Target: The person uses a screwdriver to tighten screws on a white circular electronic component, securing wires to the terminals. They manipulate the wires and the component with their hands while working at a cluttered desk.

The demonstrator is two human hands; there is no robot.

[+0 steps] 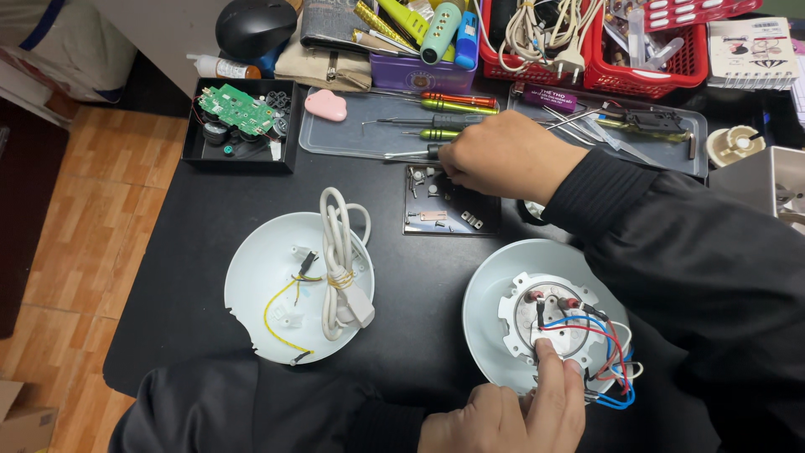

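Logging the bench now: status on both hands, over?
Right hand reaching into small parts tray. Left hand pressing white round base, fingers by red and blue wires. Nothing blocking.

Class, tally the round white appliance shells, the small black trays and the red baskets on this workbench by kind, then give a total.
Round white shells: 2, one with the coiled white cord, one under the left hand with red and blue wires
Small black trays: 2, one with a green circuit board, one by the right hand with small metal parts
Red baskets: 2
Total: 6
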